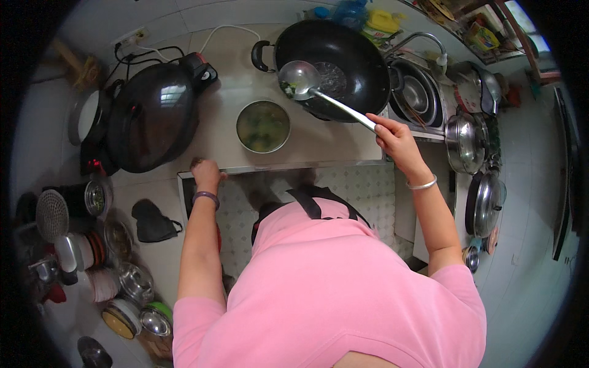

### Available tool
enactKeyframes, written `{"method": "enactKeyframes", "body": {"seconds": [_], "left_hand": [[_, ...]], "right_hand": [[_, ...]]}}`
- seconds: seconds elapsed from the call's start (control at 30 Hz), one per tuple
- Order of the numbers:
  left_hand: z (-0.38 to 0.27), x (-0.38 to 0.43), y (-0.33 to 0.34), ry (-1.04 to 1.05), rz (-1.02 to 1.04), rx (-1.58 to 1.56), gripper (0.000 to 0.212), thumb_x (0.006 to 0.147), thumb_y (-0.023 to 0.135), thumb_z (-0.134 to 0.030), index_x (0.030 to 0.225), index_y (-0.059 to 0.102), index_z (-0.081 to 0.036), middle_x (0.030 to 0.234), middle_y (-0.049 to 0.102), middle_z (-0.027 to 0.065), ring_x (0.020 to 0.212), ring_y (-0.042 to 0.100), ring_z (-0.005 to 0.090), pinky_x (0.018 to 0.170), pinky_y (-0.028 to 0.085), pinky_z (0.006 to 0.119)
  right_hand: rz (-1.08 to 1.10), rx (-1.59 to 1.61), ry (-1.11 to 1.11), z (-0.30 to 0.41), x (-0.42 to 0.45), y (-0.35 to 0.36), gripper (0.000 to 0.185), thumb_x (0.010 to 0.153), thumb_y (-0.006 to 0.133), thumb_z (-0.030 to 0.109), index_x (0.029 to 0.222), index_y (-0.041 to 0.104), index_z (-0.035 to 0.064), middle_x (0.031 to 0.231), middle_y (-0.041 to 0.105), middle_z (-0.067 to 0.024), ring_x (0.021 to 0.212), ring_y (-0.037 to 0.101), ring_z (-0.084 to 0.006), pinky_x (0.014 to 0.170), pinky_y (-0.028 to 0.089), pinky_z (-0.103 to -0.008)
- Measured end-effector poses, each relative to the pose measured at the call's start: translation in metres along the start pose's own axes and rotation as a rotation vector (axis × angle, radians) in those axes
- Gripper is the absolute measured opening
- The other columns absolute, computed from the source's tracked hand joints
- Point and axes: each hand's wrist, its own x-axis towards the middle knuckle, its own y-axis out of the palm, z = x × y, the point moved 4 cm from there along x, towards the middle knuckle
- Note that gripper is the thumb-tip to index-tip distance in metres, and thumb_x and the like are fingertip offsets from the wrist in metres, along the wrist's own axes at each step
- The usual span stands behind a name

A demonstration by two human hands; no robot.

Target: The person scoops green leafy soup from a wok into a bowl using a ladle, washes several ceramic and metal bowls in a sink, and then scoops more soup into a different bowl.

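My right hand (396, 138) grips the handle of a metal ladle (301, 78), whose bowl is over the left side of a large black wok (359, 60). Some green leafy bits lie in the ladle. A little liquid shows in the bottom of the wok. Left of the wok and nearer to me, a round metal bowl (263, 127) stands on the counter, filled with a greenish soup. My left hand (206, 174) rests at the counter's front edge, its fingers curled; whether it holds anything is hidden.
A lidded black electric wok (152, 119) stands at the left, with cords behind it. At the right are a sink with basins (418, 94) under a faucet (421, 34) and several lidded pots (465, 142). A black mitt (154, 221) and stacked dishes are at the lower left.
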Motion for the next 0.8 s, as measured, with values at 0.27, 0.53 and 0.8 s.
{"method": "enactKeyframes", "body": {"seconds": [0.27, 0.53, 0.8], "left_hand": [[0.001, -0.001, 0.0, -0.011, 0.001, -0.039, 0.048, 0.056, 0.081, -0.046, 0.085, 0.07, -0.009, 0.089, 0.067, 0.0099, 0.09, 0.063, 0.025, 0.076, 0.048, 0.036], [0.001, -0.002, 0.0, -0.041, -0.003, -0.041, 0.051, 0.054, 0.081, -0.045, 0.088, 0.07, -0.008, 0.094, 0.067, 0.0105, 0.092, 0.063, 0.0252, 0.082, 0.047, 0.036], [-0.002, 0.001, -0.001, -0.01, -0.046, -0.033, 0.049, 0.054, 0.081, -0.046, 0.084, 0.071, -0.008, 0.089, 0.067, 0.0103, 0.09, 0.063, 0.0256, 0.078, 0.048, 0.037]], "right_hand": [[0.133, 0.025, -0.037, -0.01, -0.011, 0.052, 0.031, 0.092, 0.052, 0.012, 0.121, 0.057, 0.0027, 0.066, 0.048, 0.0054, 0.058, 0.04, -0.0032, 0.051, 0.035, -0.0194], [-0.12, -1.267, -0.842, -0.037, -0.019, 0.112, 0.054, 0.07, 0.057, 0.006, 0.123, 0.056, 0.0132, 0.063, 0.044, -0.0037, 0.055, 0.051, -0.0188, 0.048, 0.044, -0.0298], [-0.172, -1.212, -0.848, -0.021, -0.025, 0.092, 0.049, 0.075, 0.058, 0.006, 0.123, 0.056, 0.0135, 0.062, 0.045, -0.0047, 0.055, 0.05, -0.0182, 0.048, 0.043, -0.0307]]}}
